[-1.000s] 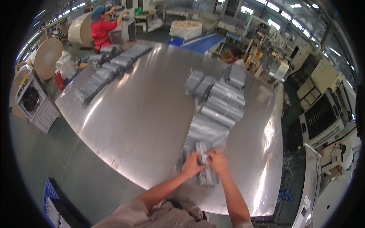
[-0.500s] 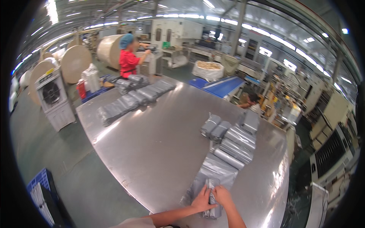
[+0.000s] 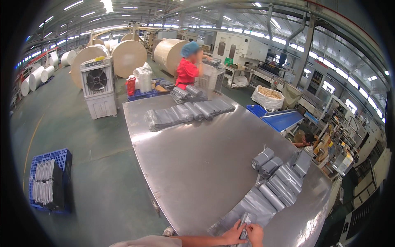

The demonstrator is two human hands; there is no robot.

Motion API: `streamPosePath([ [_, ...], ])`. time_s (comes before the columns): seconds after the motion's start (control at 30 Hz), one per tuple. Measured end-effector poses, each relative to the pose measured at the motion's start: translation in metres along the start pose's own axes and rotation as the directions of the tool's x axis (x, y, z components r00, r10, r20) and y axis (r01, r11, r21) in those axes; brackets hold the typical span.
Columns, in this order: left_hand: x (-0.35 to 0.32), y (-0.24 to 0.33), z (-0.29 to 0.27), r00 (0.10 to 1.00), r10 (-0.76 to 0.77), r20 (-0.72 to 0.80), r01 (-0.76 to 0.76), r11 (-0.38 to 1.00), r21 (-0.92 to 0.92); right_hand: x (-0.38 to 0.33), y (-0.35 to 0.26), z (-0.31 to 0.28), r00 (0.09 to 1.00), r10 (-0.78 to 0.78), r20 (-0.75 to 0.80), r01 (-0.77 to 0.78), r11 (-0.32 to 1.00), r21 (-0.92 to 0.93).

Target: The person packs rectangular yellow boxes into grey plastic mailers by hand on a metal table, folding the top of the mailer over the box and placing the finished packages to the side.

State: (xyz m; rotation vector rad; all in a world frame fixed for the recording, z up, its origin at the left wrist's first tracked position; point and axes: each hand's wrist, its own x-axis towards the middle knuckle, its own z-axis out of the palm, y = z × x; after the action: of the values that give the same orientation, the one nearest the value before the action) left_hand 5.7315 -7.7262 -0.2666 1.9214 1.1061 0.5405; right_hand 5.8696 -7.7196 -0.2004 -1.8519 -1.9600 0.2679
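Note:
At the near edge of the metal table, my left hand (image 3: 233,234) and my right hand (image 3: 255,234) both close on a small folded bundle of grey plastic bags (image 3: 247,218). My left hand grips it from the left, and the fingers of my right hand press its right side. The bundle's lower end is partly covered by my hands. Beneath and beyond it lies a flat sheet-like stack of grey plastic bags (image 3: 247,204). Farther up, several rolled grey bundles (image 3: 279,190) lie in a row, with two tied ones (image 3: 263,157) beside them.
The shiny metal table (image 3: 197,164) bears another row of grey bundles (image 3: 189,112) at its far side. A co-worker in red (image 3: 187,72) stands behind it. An air cooler (image 3: 98,86) and a blue pallet with stacks (image 3: 49,179) stand left; a blue conveyor (image 3: 284,119) lies right.
My view has turned to the left, so the table and bundles appear farther right and the pallet shows more. Both hands stay on the folded bundle, with the fingers slightly shifted.

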Motion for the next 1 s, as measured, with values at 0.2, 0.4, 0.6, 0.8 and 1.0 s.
streamPosePath([
  [0.2,-0.006,0.022,-0.003,1.0,0.027,0.011,-0.027,1.0,-0.013,-0.013,0.011,-0.014,0.995,0.09,0.045,-0.09,0.996,0.001],
  [0.4,0.003,0.009,-0.005,1.0,-0.016,0.007,0.016,0.999,-0.041,0.002,0.008,-0.01,0.979,0.119,0.167,-0.061,0.947,-0.316],
  [0.6,0.003,0.004,0.004,0.998,-0.028,-0.049,0.024,0.996,-0.081,0.004,0.015,-0.008,0.899,0.269,0.345,-0.267,0.962,-0.053],
  [0.8,-0.002,0.025,0.011,0.987,-0.156,-0.043,0.157,0.987,0.028,-0.002,0.023,-0.002,0.842,0.4,0.361,-0.499,0.832,0.242],
  [1.0,-0.002,0.015,0.011,0.985,-0.109,-0.137,0.123,0.988,0.096,0.052,0.008,-0.046,0.843,0.485,0.232,-0.324,0.113,0.939],
])
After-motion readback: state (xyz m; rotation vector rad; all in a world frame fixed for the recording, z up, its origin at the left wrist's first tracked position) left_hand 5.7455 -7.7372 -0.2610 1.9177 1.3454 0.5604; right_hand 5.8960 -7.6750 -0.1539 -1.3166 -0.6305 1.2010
